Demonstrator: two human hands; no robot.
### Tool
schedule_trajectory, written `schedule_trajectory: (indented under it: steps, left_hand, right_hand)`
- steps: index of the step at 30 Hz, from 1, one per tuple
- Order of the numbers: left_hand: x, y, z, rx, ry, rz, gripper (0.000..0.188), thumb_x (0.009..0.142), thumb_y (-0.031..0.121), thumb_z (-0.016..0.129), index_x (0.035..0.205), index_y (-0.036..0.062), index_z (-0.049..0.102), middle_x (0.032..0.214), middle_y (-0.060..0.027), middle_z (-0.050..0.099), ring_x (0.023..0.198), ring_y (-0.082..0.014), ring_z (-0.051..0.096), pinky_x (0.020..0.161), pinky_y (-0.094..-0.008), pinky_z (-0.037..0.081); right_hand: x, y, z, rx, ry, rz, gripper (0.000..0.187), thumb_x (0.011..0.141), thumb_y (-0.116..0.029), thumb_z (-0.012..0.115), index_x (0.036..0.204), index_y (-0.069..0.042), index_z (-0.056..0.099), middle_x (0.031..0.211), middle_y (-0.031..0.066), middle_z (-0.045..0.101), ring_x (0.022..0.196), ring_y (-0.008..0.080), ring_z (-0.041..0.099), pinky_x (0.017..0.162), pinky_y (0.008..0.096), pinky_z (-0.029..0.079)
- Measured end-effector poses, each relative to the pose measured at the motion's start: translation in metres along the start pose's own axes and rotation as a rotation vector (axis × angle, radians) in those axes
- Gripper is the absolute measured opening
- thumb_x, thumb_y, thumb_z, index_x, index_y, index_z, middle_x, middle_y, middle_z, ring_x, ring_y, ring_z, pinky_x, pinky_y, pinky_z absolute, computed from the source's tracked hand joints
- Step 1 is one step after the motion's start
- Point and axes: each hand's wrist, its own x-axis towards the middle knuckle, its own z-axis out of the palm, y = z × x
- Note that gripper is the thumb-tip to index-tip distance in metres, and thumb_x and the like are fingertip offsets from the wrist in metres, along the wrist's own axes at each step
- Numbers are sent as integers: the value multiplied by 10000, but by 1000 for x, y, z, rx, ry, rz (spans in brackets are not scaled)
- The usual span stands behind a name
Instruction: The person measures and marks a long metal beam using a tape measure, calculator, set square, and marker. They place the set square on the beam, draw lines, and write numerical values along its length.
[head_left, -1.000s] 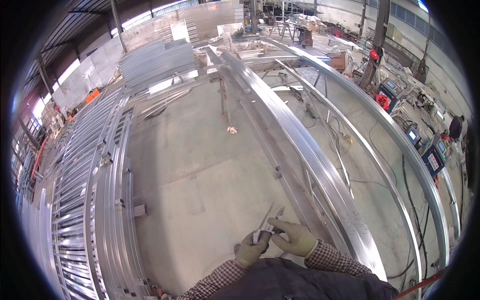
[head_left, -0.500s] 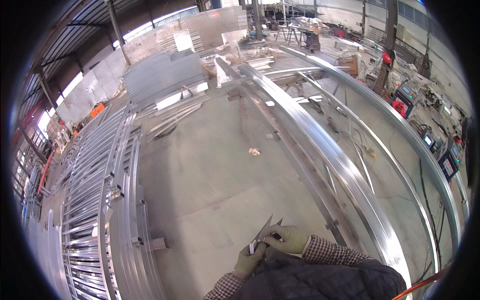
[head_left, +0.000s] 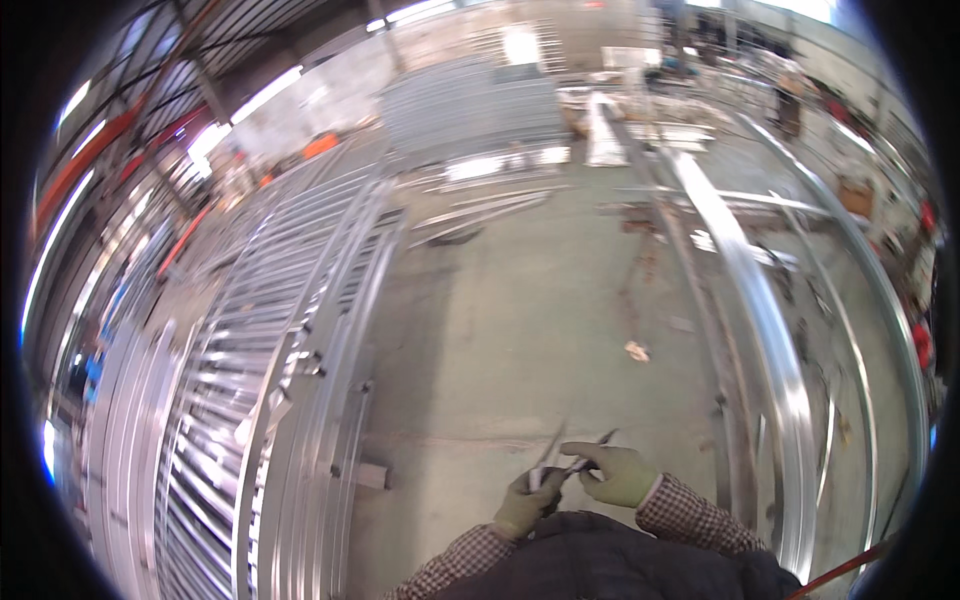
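Low in the picture, my green-gloved hands are close together in front of my dark jacket. My left hand (head_left: 527,502) is closed around a slim grey pointed piece (head_left: 553,444), its tip sticking up. A small whitish part shows by the left fingers. My right hand (head_left: 620,475) lies just to the right, fingers curled and the index finger reaching toward the left hand. A dark slim tip (head_left: 607,437) juts out beyond the right fingers. Blur and the gloves hide whether the two pointed pieces are joined, and their kind.
Left of me lie stacked shiny metal railing frames (head_left: 290,300) and long profiles. Long metal beams (head_left: 745,250) run along the right. Ahead are a stack of grey panels (head_left: 475,110) and loose strips (head_left: 490,212). A crumpled scrap (head_left: 637,351) lies on the floor.
The view has swung left, so the scene sits further right. My hands have moved slightly apart, the right index finger has stretched out, and the two pointed tips stand wider apart.
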Motion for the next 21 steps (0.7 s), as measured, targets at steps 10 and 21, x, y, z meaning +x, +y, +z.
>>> schedule_trajectory:
  steps: [10,21]
  left_hand:
    - [223,120,-30,34,-159,70,220,1113,289,841,1220,101,797,878,66,663,734,-44,562,637,-261,448]
    - [421,256,-37,216,-166,102,216,1123,253,821,1250,83,781,987,44,730,858,-37,601,734,-260,514]
  right_hand:
    - [214,65,-53,-167,96,175,388,1010,-210,761,1372,-127,648,952,219,830,879,456,825,804,551,657]
    - [412,142,-113,98,318,185,317,968,-99,746,1255,-84,612,881,242,790,840,509,790,761,620,619]
